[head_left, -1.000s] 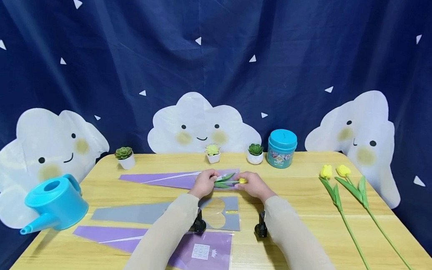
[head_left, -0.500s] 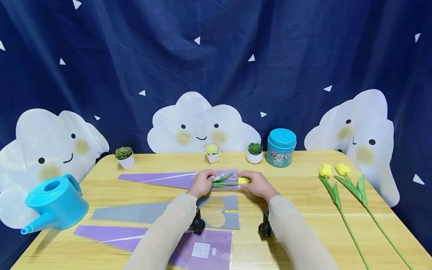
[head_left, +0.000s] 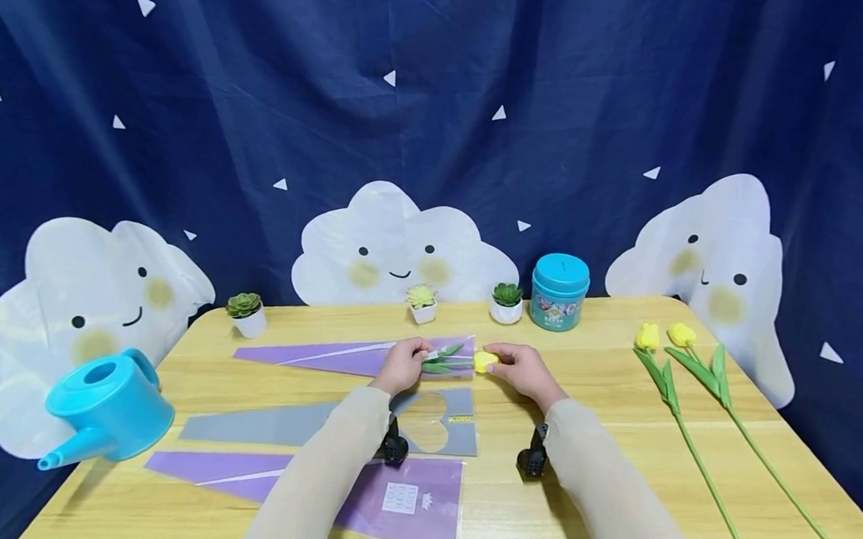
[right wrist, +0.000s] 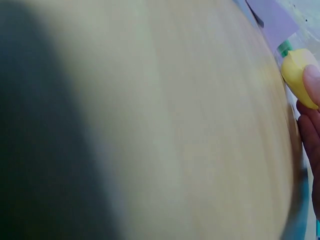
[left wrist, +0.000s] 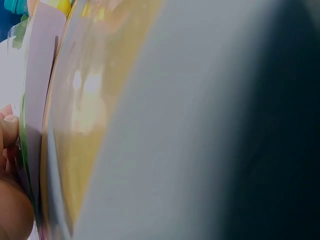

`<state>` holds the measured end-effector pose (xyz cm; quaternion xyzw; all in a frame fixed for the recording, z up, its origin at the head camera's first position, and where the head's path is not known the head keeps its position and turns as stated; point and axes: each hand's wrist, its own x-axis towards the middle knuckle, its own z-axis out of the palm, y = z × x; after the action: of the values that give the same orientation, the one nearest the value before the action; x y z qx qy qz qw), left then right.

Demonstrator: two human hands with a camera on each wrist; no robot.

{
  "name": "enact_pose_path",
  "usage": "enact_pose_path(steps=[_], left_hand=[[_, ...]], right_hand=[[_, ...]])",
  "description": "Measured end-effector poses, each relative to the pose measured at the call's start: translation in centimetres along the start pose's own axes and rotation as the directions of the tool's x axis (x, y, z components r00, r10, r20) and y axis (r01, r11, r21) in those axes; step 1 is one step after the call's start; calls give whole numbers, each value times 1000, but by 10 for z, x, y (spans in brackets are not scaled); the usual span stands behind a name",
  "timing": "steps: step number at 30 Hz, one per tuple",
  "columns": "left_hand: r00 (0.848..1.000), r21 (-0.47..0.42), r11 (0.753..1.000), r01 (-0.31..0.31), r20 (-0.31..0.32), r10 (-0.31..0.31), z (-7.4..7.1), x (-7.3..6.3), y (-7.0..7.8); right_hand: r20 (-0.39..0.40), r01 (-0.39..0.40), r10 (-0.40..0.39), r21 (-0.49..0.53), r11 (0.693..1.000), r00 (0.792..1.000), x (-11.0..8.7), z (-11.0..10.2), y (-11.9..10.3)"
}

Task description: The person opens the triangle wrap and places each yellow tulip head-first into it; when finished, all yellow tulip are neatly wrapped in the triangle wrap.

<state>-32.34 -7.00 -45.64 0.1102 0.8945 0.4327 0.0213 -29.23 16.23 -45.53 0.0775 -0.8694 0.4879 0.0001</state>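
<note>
A yellow artificial tulip (head_left: 485, 362) lies sideways at the far purple flower sleeve (head_left: 335, 355). Its green leaves (head_left: 440, 362) are in the sleeve's wide end, and its bloom is just outside that mouth. My right hand (head_left: 525, 372) pinches the bloom between thumb and fingers; the right wrist view shows the thumb on the yellow bloom (right wrist: 298, 75). With my left hand (head_left: 400, 367) I grip the sleeve beside the leaves. In the left wrist view, the fingers (left wrist: 9, 132) pinch at clear film and a green leaf edge. The lower stem is hidden.
Nearer lie a grey sleeve (head_left: 263, 423) with a heart window and another purple sleeve (head_left: 398, 526). Two yellow tulips (head_left: 703, 472) rest at right. A blue watering can (head_left: 117, 410) is at left. Small potted succulents (head_left: 507, 304) and a teal jar (head_left: 559, 293) line the back.
My right hand has shifted slightly right with the bloom, which now shows more fully outside the sleeve's mouth. My left hand has stayed nearly in place on the sleeve.
</note>
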Motion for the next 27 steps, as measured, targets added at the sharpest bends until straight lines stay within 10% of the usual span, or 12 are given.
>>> enact_pose_path(steps=[27], left_hand=[[999,4,999,-34,25,34,1,0,12]], right_hand=[[-105,-9,25,148,989,994,8,22,-11]])
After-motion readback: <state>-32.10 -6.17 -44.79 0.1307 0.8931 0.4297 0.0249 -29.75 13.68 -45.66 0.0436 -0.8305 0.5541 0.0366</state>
